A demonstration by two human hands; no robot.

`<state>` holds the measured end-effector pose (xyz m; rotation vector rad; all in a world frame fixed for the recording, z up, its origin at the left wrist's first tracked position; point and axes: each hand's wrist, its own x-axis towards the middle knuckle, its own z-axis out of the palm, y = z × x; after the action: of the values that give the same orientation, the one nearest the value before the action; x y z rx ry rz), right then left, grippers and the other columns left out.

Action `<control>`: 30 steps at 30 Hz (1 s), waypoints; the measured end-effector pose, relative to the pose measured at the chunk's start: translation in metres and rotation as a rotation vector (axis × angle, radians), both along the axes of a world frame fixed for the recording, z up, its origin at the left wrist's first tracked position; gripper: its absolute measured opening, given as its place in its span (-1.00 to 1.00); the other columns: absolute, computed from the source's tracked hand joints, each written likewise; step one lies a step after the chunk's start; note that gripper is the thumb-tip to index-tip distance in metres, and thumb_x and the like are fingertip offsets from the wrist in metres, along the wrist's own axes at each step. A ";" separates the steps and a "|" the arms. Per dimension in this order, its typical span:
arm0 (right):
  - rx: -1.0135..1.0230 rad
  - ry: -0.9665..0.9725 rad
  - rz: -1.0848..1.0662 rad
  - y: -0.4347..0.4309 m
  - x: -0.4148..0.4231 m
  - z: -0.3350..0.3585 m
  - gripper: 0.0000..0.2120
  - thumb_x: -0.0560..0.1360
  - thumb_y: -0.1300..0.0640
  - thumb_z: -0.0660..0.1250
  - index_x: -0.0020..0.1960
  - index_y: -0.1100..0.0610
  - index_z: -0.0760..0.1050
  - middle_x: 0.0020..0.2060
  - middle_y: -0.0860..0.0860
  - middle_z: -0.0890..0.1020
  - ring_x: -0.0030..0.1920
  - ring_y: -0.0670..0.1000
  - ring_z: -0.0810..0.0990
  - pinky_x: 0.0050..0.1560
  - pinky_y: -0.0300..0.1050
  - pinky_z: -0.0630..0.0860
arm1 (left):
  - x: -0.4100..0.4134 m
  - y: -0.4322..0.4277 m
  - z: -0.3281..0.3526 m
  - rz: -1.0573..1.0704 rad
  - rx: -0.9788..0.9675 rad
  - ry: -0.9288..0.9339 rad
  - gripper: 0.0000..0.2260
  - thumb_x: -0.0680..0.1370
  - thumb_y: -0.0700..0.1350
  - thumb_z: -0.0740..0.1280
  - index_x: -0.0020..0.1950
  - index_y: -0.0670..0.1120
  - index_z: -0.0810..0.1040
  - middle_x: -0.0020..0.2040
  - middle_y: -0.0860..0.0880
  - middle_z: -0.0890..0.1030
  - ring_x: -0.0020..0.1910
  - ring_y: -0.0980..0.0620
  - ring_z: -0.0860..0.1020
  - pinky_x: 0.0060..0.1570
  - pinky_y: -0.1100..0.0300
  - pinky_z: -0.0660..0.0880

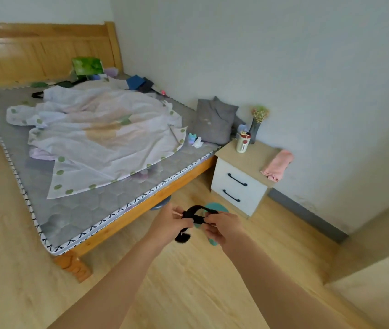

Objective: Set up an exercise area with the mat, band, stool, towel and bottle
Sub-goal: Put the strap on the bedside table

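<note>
Two outstretched arms meet above the wooden floor. The left hand (172, 224) curls its fingers round a black stretchy fabric band (194, 216), one end dangling below. The right hand (224, 227) pinches the band's other side. Far right, a white cylindrical bottle (242, 143) and a folded pink towel (277, 165) sit on a white two-drawer nightstand (238, 186).

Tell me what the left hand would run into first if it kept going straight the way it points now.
Most likely the right hand: the left hand points up and right, and both pinch the same black band close together. Beyond stands the bedside cabinet, though depth is unclear.
</note>
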<state>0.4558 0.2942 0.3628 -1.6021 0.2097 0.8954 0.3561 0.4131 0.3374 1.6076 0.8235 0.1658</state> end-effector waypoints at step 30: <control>-0.069 -0.019 -0.264 0.095 0.569 -0.081 -0.77 0.48 0.44 0.24 -0.12 0.20 0.60 -0.30 0.13 0.65 -0.29 0.03 0.64 -0.34 -0.25 0.62 | 0.612 0.114 -0.077 -0.304 -0.104 0.174 -0.86 0.54 -0.28 0.26 0.06 -0.11 0.52 0.05 -0.14 0.58 0.04 -0.10 0.54 0.13 -0.04 0.47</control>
<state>1.0247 0.3890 0.2816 -1.6009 0.4321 0.6749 0.9681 0.5269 0.2607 1.6427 0.6959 -0.2324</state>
